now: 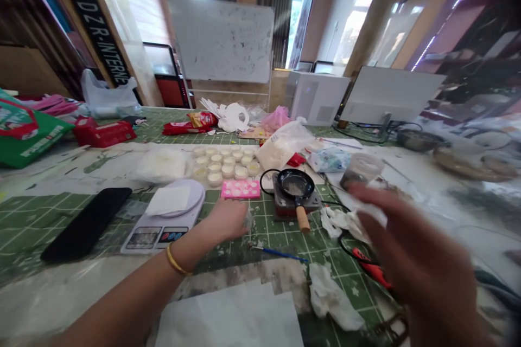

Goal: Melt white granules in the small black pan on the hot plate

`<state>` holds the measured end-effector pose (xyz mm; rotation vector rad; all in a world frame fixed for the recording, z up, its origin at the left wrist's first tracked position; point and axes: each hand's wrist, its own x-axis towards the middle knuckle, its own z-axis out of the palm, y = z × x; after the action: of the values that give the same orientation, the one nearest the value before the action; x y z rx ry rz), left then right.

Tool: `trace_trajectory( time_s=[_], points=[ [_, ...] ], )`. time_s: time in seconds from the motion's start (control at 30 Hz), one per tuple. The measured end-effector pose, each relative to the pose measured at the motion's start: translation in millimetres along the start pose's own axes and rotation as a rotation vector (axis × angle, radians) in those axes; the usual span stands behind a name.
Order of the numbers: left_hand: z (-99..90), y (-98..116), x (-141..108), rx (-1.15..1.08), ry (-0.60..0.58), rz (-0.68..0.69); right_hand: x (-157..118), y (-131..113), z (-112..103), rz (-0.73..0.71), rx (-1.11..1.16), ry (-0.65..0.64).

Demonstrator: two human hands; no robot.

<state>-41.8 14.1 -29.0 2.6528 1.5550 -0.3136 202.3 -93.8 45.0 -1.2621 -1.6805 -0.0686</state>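
My left hand (pixel 231 219) reaches over the green cutting mat, just in front of a pink mould (pixel 240 189) with white rounds in its cavities. Its fingers curl down out of sight, so whatever they hold, if anything, is hidden. Motion blurs my right hand (pixel 419 249) at the right; thumb and fingers look apart, with nothing visible between them. Beyond its fingertips stands a clear plastic cup (pixel 364 168). A small black frying pan (pixel 295 184) with a wooden handle rests on a little hotplate (pixel 280 209). A blue paintbrush (pixel 280 254) lies nearer me.
Several small cups (pixel 228 161) of pale material stand behind the mould. At left are a kitchen scale (pixel 183 211) with white paper on it and a black phone (pixel 87 222). Crumpled tissue (pixel 334 298), a red-handled tool (pixel 370 267) and cords lie at right.
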Motion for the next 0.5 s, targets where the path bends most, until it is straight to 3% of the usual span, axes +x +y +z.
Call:
trace_trajectory(
  time_s=[0.07, 0.13, 0.17, 0.23, 0.3, 0.43, 0.5],
  points=[
    [-1.2, -2, -4, -0.011, -0.023, -0.001, 54, 20, 0, 0.198, -0.037, 0.204],
    [-1.3, -6, -6, -0.052, -0.05, -0.001, 106, 50, 13, 0.289, -0.018, 0.205],
    [-1.5, -8, -7, -0.082, -0.065, -0.005, 129, 67, 23, 0.374, -0.039, 0.147],
    [-3.6, -13, -8, -0.149, -0.099, -0.027, 166, 99, 46, 0.588, -0.12, -0.14],
    [-10.1, -17, -10, -0.221, -0.11, -0.059, 190, 125, 68, 0.668, -0.144, -0.261],
    [-33.1, -10, -15, -0.5, -0.027, -0.022, 210, 155, 103, 0.785, -0.196, -0.457],
    [-40.4, 7, -13, -0.7, -0.077, 0.067, 216, 162, 115, 0.802, -0.221, -0.536]
  ],
)
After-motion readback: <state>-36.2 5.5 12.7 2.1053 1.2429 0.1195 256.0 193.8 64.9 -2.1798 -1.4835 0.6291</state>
